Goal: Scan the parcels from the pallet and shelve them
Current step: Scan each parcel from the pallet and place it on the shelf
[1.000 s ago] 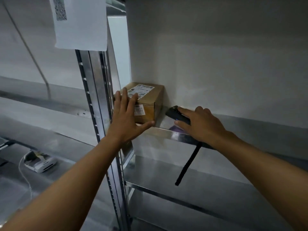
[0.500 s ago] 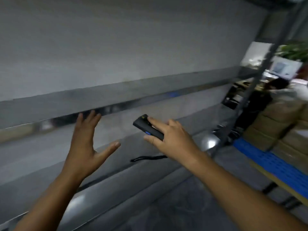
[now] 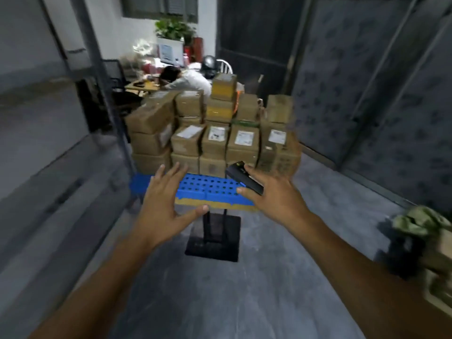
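Brown cardboard parcels (image 3: 216, 140) sit in a tall stack on the far part of the blue pallet (image 3: 210, 190), straight ahead. Many of them show a white label.

The step now looks like going to the stack for the next parcel. To do it well, I think the person should take one from the top or from the near row, not from the bottom, so the stack does not fall. A parcel with its label showing is best, as the scanner can read it right away. Only one hand is free to carry, so a small parcel is a good pick. A black stand (image 3: 212, 238) sits on the floor between the person and the pallet, so the feet should go around it.

The left hand (image 3: 163, 204) is spread wide, with the fingers apart and the thumb out. It holds nothing and touches nothing. It hangs in the air in front of the pallet.

The right hand (image 3: 274, 199) holds the black scanner (image 3: 244, 177). The thumb and fingers curl round it, and its front end points toward the parcels. The picture is blurred, so I cannot tell if a finger presses a button.
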Demonstrator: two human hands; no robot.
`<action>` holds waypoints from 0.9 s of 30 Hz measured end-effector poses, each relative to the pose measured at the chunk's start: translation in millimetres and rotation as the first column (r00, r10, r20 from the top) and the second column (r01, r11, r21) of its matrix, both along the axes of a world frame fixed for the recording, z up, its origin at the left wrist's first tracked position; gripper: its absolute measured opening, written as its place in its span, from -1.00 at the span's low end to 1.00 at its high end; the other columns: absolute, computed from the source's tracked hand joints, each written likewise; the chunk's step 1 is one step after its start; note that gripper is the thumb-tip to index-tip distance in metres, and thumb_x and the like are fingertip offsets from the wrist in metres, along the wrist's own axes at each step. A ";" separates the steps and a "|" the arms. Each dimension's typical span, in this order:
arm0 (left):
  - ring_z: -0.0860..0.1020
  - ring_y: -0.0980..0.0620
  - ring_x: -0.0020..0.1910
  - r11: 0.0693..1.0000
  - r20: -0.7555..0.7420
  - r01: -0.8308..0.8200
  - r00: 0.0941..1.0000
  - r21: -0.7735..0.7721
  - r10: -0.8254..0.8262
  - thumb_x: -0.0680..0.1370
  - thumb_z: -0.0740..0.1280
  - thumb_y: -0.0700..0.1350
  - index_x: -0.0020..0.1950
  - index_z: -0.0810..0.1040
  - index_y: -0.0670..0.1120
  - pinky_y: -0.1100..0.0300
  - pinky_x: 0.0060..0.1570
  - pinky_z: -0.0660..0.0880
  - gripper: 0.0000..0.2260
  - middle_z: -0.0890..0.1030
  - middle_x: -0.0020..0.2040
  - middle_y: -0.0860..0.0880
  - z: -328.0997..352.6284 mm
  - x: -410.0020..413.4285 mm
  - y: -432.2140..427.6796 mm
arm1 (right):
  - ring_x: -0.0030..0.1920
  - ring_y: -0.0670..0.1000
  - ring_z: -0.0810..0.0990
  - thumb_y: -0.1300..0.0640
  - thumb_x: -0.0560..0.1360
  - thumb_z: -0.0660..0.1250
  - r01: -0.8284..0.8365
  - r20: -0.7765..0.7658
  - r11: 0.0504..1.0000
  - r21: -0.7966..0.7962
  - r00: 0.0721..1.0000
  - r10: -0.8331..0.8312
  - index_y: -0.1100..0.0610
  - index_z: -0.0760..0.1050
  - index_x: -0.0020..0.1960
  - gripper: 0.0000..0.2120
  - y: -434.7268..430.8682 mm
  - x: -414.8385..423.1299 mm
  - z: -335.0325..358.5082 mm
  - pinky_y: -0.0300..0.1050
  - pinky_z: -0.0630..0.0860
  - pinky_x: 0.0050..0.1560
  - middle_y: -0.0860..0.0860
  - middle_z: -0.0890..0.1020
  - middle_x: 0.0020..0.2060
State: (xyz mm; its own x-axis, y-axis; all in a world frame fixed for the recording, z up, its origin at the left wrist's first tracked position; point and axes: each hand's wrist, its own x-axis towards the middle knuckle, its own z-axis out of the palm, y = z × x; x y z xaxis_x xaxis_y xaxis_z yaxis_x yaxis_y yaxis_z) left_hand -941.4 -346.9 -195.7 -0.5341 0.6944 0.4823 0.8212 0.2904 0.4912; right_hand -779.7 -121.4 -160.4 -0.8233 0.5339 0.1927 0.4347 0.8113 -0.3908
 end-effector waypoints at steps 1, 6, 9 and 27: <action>0.09 -0.18 0.63 0.999 0.010 0.037 0.999 -0.028 -0.037 0.41 0.19 0.57 0.59 0.32 -0.06 -0.25 0.56 0.11 -0.05 0.31 0.59 -0.08 -2.5 2.6 30.2 | 0.32 0.24 0.45 -0.45 0.45 0.23 0.044 0.002 0.999 0.002 0.999 -0.044 -0.26 0.26 0.53 -0.30 24.2 11.9 -3.3 0.15 0.51 0.19 0.10 0.56 0.29; -0.03 0.04 0.63 0.976 0.094 0.195 0.978 -0.093 -0.186 0.39 0.25 0.53 0.64 0.19 0.07 -0.09 0.60 0.00 -0.07 0.14 0.65 0.05 -18.7 5.4 153.0 | 0.13 0.25 0.50 -0.42 0.47 0.21 0.249 0.015 0.968 0.037 0.968 -0.250 -0.22 0.31 0.52 -0.33 114.3 50.6 -23.0 0.12 0.57 0.03 0.16 0.53 0.03; -0.13 0.13 0.62 0.957 0.166 0.262 0.956 -0.123 -0.240 0.40 0.31 0.52 0.65 0.13 0.12 -0.02 0.58 -0.06 -0.06 0.04 0.67 0.12 -31.7 -6.2 212.5 | 0.14 0.24 0.45 -0.44 0.45 0.14 0.326 0.065 0.944 0.044 0.942 -0.328 -0.26 0.26 0.53 -0.32 157.4 53.7 -36.7 0.14 0.56 0.05 0.10 0.45 -0.02; -0.05 -0.05 0.64 0.917 0.275 0.315 0.929 -0.243 -0.246 0.45 0.47 0.30 0.67 -0.09 0.00 -0.07 0.59 0.01 0.03 0.06 0.66 -0.04 -99.0 -100.1 503.7 | 0.10 0.27 0.45 -0.40 0.50 0.16 0.441 0.277 0.895 0.071 0.853 -0.442 -0.28 0.21 0.54 -0.37 428.1 -34.1 -101.7 0.16 0.54 0.06 0.17 0.47 0.01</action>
